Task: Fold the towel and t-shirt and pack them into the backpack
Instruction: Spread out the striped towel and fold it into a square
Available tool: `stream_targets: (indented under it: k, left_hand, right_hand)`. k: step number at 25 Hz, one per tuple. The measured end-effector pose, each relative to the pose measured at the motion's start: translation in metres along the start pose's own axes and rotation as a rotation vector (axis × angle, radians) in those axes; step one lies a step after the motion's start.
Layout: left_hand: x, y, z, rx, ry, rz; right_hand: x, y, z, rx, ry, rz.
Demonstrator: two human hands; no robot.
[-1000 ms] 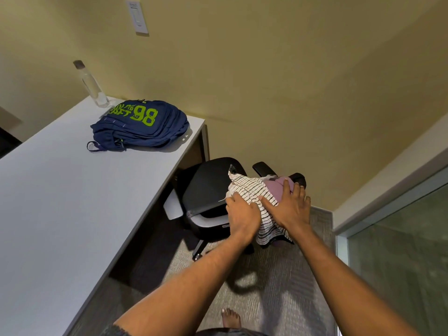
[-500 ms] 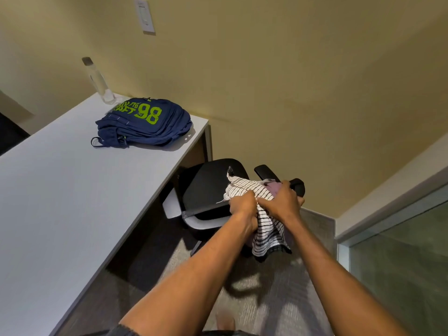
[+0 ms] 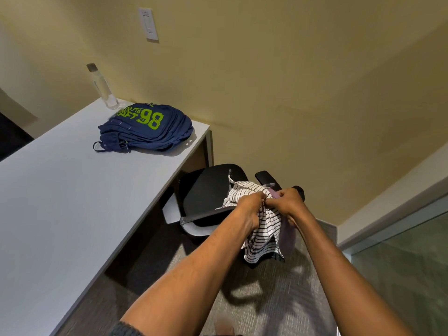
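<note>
Left hand and right hand clamp their fingers on the striped cloth above the chair. The purple cloth dangling beside it could slip to the floor. The backpack lies on the surface.

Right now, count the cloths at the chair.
2. The striped cloth is gripped by the left hand and hangs down off the chair. The purple cloth hangs beside it, gripped by the right hand. Another could be hidden underneath.
</note>
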State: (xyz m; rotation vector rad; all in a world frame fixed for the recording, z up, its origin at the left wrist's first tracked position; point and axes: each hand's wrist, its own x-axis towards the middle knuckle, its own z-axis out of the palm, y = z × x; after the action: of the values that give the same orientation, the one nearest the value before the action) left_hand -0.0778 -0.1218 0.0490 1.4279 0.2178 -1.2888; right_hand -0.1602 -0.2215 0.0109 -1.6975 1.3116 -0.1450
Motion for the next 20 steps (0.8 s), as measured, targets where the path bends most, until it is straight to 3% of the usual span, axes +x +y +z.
stream_targets:
  k: [6, 12, 15, 20]
  left_hand:
    - [-0.002, -0.006, -0.008, -0.032, -0.033, 0.13]
    - [-0.026, 0.028, -0.045, 0.012, -0.075, 0.505]
    - [-0.052, 0.06, -0.072, 0.023, -0.035, 0.669]
    - [-0.076, 0.108, -0.14, -0.025, 0.115, 0.78]
  right_hand:
    - [-0.026, -0.027, -0.011, 0.18, -0.102, -0.108]
    - [-0.049, -0.086, -0.006, 0.33, -0.149, -0.334]
    - [-0.059, -0.128, 0.011, 0.376, -0.149, -0.453]
    - [-0.071, -0.203, 0.067, 0.357, -0.195, -0.596]
